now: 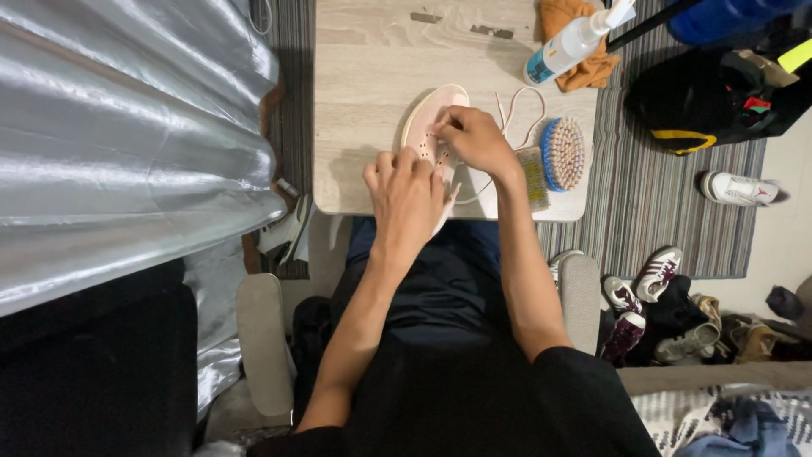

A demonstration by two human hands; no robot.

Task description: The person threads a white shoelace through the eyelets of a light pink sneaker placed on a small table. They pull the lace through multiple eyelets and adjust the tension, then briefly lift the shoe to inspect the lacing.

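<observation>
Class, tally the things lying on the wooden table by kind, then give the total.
Pale pink shoe: 1
White shoelace: 1
Blue-backed scrubbing brush: 1
Spray bottle: 1
Orange cloth: 1
Total: 5

The left hand and right hand are on the shoe.

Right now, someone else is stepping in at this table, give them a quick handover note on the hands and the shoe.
Left hand: steadies the pale pink shoe at the near edge of the table.
Right hand: fingers pinch at the eyelets, where the white lace trails off to the right.
Nearby: blue brush, spray bottle, orange cloth.
Done: lace seems partly out of the eyelets.
Left: cannot tell how many eyelets remain.
</observation>
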